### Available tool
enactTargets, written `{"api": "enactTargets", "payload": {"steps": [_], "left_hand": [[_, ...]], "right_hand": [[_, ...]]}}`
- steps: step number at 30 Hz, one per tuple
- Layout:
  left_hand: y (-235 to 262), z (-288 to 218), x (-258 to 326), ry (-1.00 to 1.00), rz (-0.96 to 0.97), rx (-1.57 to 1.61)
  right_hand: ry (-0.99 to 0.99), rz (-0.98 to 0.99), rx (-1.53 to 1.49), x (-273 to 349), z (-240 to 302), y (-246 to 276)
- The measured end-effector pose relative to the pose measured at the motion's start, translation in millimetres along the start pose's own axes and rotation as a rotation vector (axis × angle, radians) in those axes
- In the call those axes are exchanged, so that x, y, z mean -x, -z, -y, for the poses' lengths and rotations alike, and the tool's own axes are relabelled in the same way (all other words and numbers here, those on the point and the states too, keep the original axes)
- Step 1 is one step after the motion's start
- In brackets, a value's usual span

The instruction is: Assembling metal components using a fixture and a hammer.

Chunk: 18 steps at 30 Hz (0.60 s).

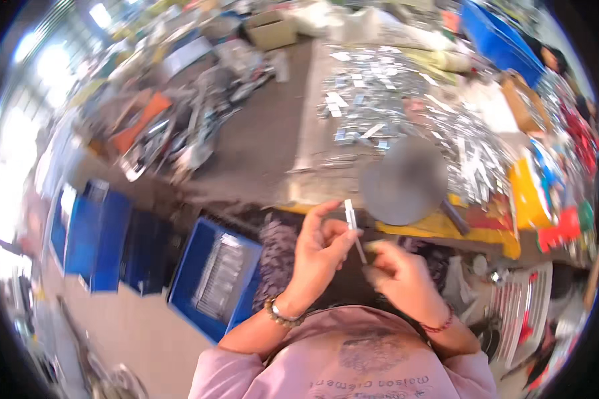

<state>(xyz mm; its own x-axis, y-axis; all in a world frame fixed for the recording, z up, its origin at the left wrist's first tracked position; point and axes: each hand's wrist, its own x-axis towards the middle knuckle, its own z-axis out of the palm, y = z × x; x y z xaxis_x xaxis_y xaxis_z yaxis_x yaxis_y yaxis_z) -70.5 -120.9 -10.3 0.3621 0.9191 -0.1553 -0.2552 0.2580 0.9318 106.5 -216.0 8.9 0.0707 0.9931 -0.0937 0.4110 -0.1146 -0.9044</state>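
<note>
"Slim pale strip (351, 216), is it? How are you holding it?"

"Pinched. My left fingers (339, 245) are clamped on its middle, just short of the tabletop (266, 133), and it leans a little, blocky white end up. My right fingers (387, 259) curl by its thin lower end; they're blurred, so I can't tell whether they grip it."

"And close around you?"

"Round brown beads (283, 318) on my left wrist, a thin red cord (438, 326) on the right. To my left, a straight-walled blue crate (192, 263) holds flat, shiny pieces (223, 276) in a neat row."

"Farther off?"

"A round grey disc (406, 179), smeared by blur, hides part of the tabletop's near edge. Past it, small glinting plates (366, 93) are loosely spread, with long silvery slivers (476, 156) jumbled to their right. Farthest, a boxy cardboard carton (271, 32)."
</note>
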Motion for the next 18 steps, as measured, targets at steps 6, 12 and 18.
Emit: {"api": "enactTargets", "payload": {"steps": [6,12,18], "left_hand": [[109,17,8,-0.141,-0.369,-0.078],[293,108,18,0.096,-0.838,-0.135],[378,160,-9,0.196,-0.971,-0.113]], "right_hand": [[0.028,-0.183,-0.274,-25,-20,41],[-0.003,-0.144,-0.373,-41,-28,42],[-0.037,-0.169,-0.351,-40,-26,42]]}}
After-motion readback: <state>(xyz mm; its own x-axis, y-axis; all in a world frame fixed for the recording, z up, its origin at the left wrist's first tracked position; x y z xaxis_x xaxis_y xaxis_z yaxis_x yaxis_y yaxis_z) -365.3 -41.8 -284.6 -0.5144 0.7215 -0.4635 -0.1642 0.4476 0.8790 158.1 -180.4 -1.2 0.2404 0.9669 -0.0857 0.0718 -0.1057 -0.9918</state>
